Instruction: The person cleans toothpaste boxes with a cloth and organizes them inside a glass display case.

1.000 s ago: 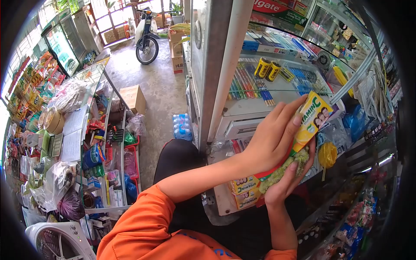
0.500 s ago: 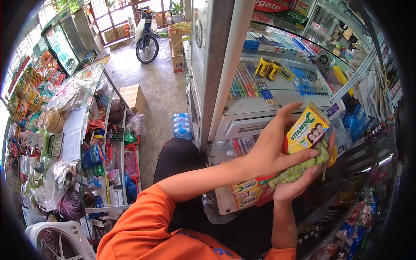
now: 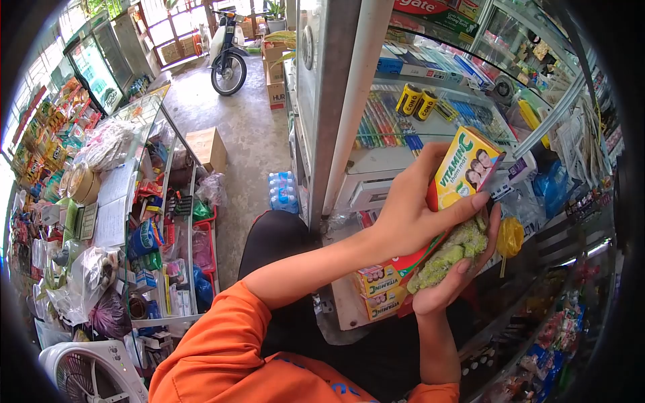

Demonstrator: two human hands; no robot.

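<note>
My left hand [image 3: 418, 213] is closed on a yellow, red and green Vitamin C box [image 3: 465, 169], thumb across its lower front. The box tilts, its printed face toward me. Below it, my right hand [image 3: 445, 290] is closed round a fuzzy light-green cloth [image 3: 449, 258], which is bunched up against the box's lower end. The fingers behind the box and cloth are partly hidden. Under my wrists, more Vitamin C boxes [image 3: 383, 292] sit stacked on the low ledge, with a red package partly showing beside them.
A glass case ahead holds pens [image 3: 383, 117], yellow batteries [image 3: 416, 102] and toothpaste boxes. A metal post [image 3: 336, 101] stands left of it. Bottled water [image 3: 283, 191] and a cardboard box [image 3: 207, 149] are on the floor. A goods-filled counter and a white fan [image 3: 94, 373] are at left.
The Vitamin C box has moved up and slightly left, with more of its front showing. The cloth and my right hand have shifted slightly left and sit lower against the box.
</note>
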